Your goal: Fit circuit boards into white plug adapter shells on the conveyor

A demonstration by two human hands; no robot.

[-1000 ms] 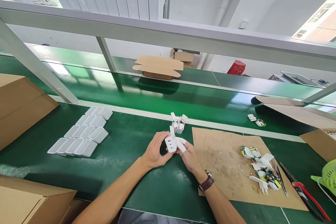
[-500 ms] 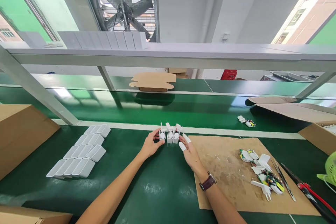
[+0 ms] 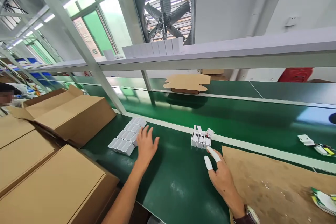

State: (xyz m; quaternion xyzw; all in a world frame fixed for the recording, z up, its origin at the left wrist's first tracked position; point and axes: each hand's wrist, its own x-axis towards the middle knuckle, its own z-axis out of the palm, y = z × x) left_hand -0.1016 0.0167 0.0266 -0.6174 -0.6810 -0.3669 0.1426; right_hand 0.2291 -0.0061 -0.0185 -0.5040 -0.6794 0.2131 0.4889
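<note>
My left hand (image 3: 147, 144) is open, fingers spread, over the right edge of a block of white plastic cases (image 3: 125, 137) set in rows on the green table. Whether it touches them I cannot tell. Three small white boxes (image 3: 201, 141) stand side by side near the table's far edge, with round white parts inside and white pieces sticking up from them. Just in front of these boxes is my right hand (image 3: 220, 173), thumb and index finger apart, holding nothing. White finger cots cover those two fingertips, and a watch (image 3: 248, 215) sits on that wrist.
Large cardboard boxes (image 3: 65, 185) stand at the left, where part of a person shows beyond. A brown cardboard sheet (image 3: 273, 182) covers the right side, with green-and-white parts (image 3: 324, 199). A flat carton (image 3: 186, 82) lies beyond the green belt (image 3: 236, 119).
My view has turned left. My left hand has let go of the three boxes and moved left to the white cases. My right hand has drawn back slightly toward me from the boxes.
</note>
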